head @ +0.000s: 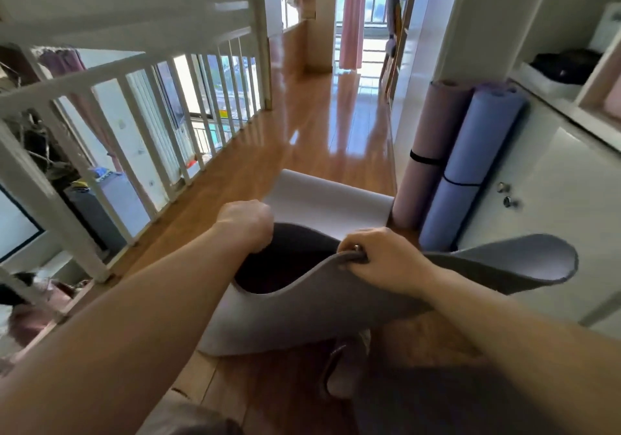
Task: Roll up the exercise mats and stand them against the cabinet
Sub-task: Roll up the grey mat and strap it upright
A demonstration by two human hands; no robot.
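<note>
By the cabinet (pixel 554 179), left hand (pixel 247 224) and right hand (pixel 383 261) fingers (pixel 364 255) grasp the grey mat (pixel 302 313).

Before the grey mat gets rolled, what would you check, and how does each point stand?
1. Grip of the right hand on the edge of the grey mat: ok.
2. Grip of the left hand on it: ok.
3. Mat rolled tight: not ok, it hangs in a loose open curl.
4. Both the pink mat and blue mat upright against the cabinet: ok.
5. Strap ready for this mat: cannot tell.
</note>
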